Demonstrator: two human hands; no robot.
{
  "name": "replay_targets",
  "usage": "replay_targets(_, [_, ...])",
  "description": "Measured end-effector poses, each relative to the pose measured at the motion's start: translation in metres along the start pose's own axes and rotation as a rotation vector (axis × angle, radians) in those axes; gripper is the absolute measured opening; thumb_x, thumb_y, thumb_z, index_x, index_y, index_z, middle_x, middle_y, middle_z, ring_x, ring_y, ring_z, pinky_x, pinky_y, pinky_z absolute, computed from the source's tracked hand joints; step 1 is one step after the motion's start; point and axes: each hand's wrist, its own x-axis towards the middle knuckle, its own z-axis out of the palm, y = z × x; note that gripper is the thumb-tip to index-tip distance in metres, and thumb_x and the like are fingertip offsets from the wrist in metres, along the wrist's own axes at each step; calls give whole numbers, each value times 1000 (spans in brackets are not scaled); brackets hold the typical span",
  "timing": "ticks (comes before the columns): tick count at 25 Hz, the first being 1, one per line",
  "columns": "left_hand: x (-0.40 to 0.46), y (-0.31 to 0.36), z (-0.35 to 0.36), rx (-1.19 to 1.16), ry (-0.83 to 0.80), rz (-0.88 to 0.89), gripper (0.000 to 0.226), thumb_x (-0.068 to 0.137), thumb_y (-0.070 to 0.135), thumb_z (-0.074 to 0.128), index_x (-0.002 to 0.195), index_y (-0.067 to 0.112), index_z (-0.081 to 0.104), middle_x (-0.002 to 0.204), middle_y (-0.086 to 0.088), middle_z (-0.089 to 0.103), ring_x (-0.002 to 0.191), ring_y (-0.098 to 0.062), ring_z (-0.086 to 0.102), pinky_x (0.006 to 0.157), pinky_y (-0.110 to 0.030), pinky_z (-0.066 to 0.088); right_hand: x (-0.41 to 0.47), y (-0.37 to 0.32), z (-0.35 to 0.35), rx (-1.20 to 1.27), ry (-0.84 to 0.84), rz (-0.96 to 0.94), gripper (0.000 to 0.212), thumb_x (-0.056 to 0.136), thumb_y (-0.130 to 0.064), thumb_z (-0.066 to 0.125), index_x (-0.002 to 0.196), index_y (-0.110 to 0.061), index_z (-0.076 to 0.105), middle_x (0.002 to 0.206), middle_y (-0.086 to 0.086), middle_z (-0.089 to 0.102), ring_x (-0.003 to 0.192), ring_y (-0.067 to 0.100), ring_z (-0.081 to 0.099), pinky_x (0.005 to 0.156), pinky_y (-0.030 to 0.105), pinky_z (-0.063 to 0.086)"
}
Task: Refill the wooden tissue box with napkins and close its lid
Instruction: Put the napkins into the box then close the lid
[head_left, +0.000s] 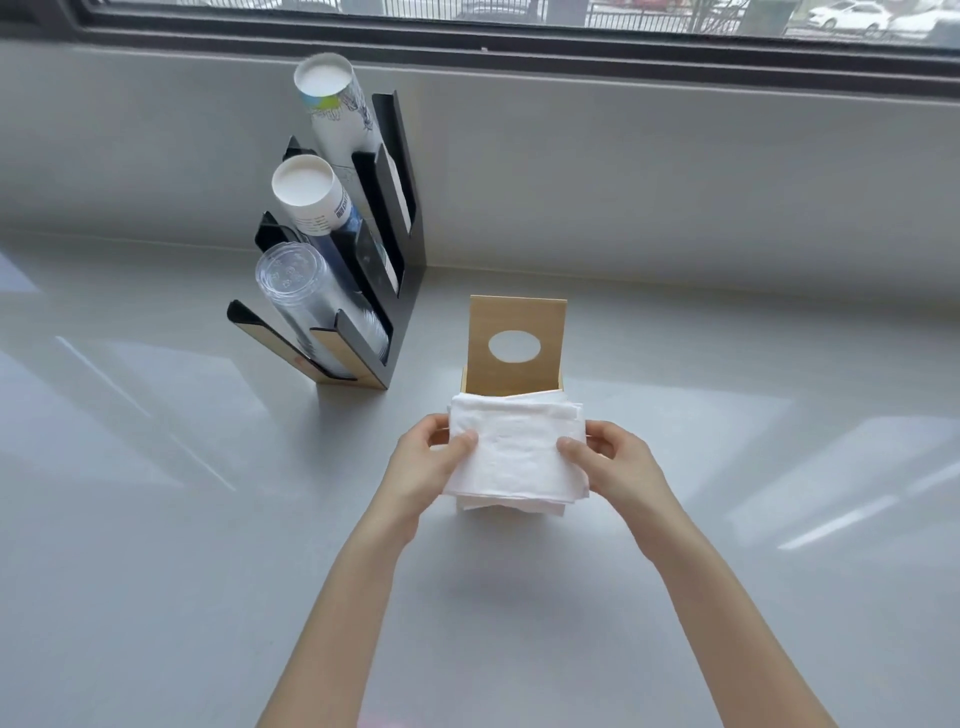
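Note:
A stack of white napkins (514, 452) is held flat over the wooden tissue box (464, 378), covering nearly all of its body. My left hand (423, 467) grips the stack's left edge, thumb on top. On the right edge, my right hand (618, 462) grips the same way. The box's wooden lid (517, 317) stands upright at the back, open, with an oval hole in it. Whether the stack's underside touches the box is hidden.
A black cup dispenser (400, 249) stands to the left rear of the box, holding two stacks of paper cups (311, 197) and a stack of clear plastic cups (301, 291). The grey counter (156, 519) meets a low wall and window ledge behind.

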Motion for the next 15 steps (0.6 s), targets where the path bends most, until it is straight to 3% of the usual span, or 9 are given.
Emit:
replay_targets(5, [27, 20, 8, 118, 63, 117, 10, 89, 16, 56, 99, 14, 57, 90, 5, 61, 75, -7, 58, 52, -4, 43, 28, -20, -5, -111, 54, -94, 15, 87, -18, 57, 102, -17, 58, 95, -2, 61, 88, 17, 59, 64, 19, 46])
replay_targets(10, [51, 18, 15, 266, 119, 128, 11, 87, 19, 59, 97, 14, 59, 100, -1, 63, 87, -18, 58, 70, -24, 44, 50, -21, 1, -253, 121, -133, 26, 88, -21, 53, 113, -13, 56, 99, -2, 58, 91, 17, 56, 73, 26, 44])
replay_targets(13, [57, 12, 16, 380, 166, 133, 19, 87, 19, 58, 102, 8, 61, 102, -5, 64, 85, -19, 55, 75, -26, 41, 55, -12, 6, -348, 108, -123, 27, 90, -22, 50, 114, -10, 55, 97, -1, 57, 91, 18, 55, 76, 28, 44])
replay_targets(15, [60, 11, 17, 445, 173, 131, 24, 87, 18, 57, 107, 6, 60, 107, -7, 65, 86, -20, 54, 75, -25, 39, 58, -9, 9, -440, 119, -133, 28, 90, -22, 48, 113, -8, 54, 98, 3, 60, 96, 25, 57, 87, 37, 47])
